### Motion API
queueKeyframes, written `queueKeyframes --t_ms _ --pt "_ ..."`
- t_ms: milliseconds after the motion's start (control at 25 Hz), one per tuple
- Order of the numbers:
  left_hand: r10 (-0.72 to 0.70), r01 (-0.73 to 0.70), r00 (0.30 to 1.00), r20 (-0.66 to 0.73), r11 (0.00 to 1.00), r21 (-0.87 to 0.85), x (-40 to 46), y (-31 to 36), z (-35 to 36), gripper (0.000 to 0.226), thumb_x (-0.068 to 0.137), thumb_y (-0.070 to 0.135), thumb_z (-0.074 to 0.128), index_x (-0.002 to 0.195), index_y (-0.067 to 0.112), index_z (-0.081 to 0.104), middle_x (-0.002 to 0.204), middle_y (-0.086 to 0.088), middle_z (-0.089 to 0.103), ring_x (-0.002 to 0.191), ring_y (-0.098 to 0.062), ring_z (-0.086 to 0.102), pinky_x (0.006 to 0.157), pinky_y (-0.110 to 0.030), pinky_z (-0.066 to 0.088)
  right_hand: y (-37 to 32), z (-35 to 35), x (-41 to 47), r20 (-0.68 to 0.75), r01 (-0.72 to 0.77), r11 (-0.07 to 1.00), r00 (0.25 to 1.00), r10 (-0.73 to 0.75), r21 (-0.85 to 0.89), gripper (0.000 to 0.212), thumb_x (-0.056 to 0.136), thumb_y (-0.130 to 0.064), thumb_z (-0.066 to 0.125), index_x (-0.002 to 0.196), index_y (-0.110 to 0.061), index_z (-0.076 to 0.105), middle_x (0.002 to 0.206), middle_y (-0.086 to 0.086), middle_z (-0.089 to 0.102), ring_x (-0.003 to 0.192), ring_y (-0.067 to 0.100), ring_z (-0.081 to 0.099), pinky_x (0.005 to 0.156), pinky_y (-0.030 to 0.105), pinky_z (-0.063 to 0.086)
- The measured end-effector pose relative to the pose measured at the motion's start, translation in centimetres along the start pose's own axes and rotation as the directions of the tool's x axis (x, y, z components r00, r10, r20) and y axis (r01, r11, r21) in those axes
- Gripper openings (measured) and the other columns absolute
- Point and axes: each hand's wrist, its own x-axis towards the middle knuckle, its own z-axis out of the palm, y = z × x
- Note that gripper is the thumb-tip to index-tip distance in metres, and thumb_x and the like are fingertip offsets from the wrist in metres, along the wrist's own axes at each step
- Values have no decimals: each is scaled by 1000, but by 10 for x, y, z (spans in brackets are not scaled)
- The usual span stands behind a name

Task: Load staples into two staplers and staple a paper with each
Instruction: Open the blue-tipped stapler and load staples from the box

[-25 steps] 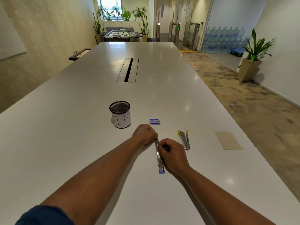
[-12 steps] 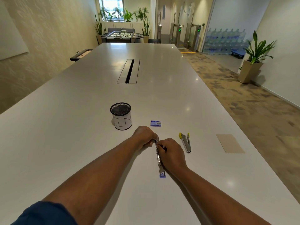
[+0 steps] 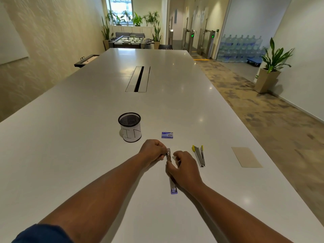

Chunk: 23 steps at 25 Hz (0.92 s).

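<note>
A purple stapler point(image 3: 172, 185) lies opened out flat on the white table point(image 3: 70, 155), its long metal body pointing away from me. My left hand point(image 3: 152, 150) pinches its far end with curled fingers. My right hand point(image 3: 184, 168) grips the middle of the stapler from the right. A yellow stapler point(image 3: 199, 155) lies partly opened to the right of my hands. A small blue staple box point(image 3: 167, 135) sits just beyond the hands. A tan sheet of paper point(image 3: 246, 156) lies flat further right.
A black mesh pen cup point(image 3: 130, 127) with a white label stands left of the staple box. A cable slot point(image 3: 138, 78) runs along the table's middle. The table's right edge borders a carpeted walkway with a potted plant point(image 3: 270, 67).
My right hand has shifted slightly along the purple stapler and its fingers have lifted a little. The left hand keeps its pinch on the far end. The camera tilted slightly.
</note>
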Motion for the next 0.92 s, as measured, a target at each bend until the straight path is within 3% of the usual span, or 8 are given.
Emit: queueKeyframes --t_ms 80,160,400,520,640,800,920 --pt "46 -46 999 -20 999 3 -2 -4 1 6 82 4 73 81 0 70 62 -14 67 50 -15 60 54 -19 54 -1 -3 2 48 -23 997 998 27 -80 33 80 -43 72 76 -13 58 85 0 55 71 15 52 64 32 47" --pt "88 -89 996 -9 995 -44 -3 -8 4 11 77 8 76 74 3 67 61 -16 63 56 -22 59 69 -33 61 -5 -6 3 110 -55 984 991 74 -168 39 76 -48 72 68 -16 52 83 0 52 67 14 50 58 29 39" --pt "130 -132 991 -38 989 -70 -11 -14 7 10 73 10 82 77 10 73 81 -16 74 84 -32 75 80 -44 64 -12 -5 0 159 -78 963 980 122 -259 34 73 -49 64 68 -19 49 74 -1 55 66 16 52 54 29 33" --pt "165 -156 981 -103 984 89 -15 -12 10 6 76 14 80 77 15 75 78 -6 75 82 -25 74 76 -38 63 -13 -5 0 163 -73 963 980 118 -258 32 72 -48 64 66 -21 46 71 -3 53 62 13 47 52 28 29" --pt "190 -156 971 -144 963 219 -20 -9 13 6 79 21 79 76 21 74 76 5 73 76 -12 69 62 -24 51 -14 -5 -1 162 -59 963 981 104 -263 30 74 -45 63 67 -21 46 71 -3 52 64 15 48 55 29 31" --pt "223 -174 949 -225 961 216 -30 -17 18 7 85 30 74 84 24 72 77 8 73 76 -11 69 65 -25 52 -12 -9 -3 107 -78 974 989 103 -214 27 76 -36 62 64 -19 43 68 -3 50 61 15 45 52 29 28" --pt "235 -209 945 -226 969 134 -35 -23 17 19 88 34 70 104 24 67 87 8 71 84 -10 67 74 -26 53 -10 -9 -7 34 -106 988 993 110 -114 25 75 -30 63 65 -13 47 64 -1 48 58 15 40 51 30 28"
